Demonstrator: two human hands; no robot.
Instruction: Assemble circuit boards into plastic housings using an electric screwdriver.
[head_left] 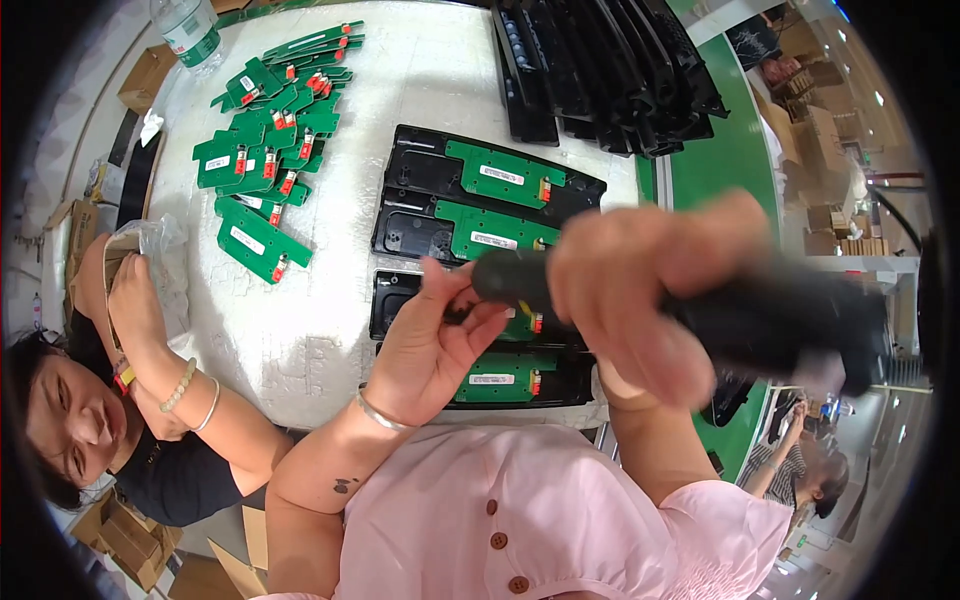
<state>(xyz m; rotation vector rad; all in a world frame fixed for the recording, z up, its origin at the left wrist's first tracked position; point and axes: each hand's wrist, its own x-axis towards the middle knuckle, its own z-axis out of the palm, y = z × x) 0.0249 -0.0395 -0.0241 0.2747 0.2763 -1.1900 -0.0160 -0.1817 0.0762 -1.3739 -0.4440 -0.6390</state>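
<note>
My right hand (650,300) is wrapped round a black electric screwdriver (780,325), blurred by motion and held nearly level. Its rounded nose (510,277) points left, to the fingers of my left hand (430,345). Those fingers are curled together at the nose; whatever is between them is hidden. Beneath both hands lie several black plastic housings (415,170) in a column, each bearing a green circuit board (510,174) with a white label and a red-and-white connector. The hands and screwdriver partly cover the middle housings.
Loose green boards (250,240) lie piled at the left on a white foam-like surface (340,230). A stack of black housings (610,75) stands at the back right, beside a green tabletop (715,110). A plastic bottle (190,35) is at the far left. A co-worker's arm (165,370) reaches in from the left.
</note>
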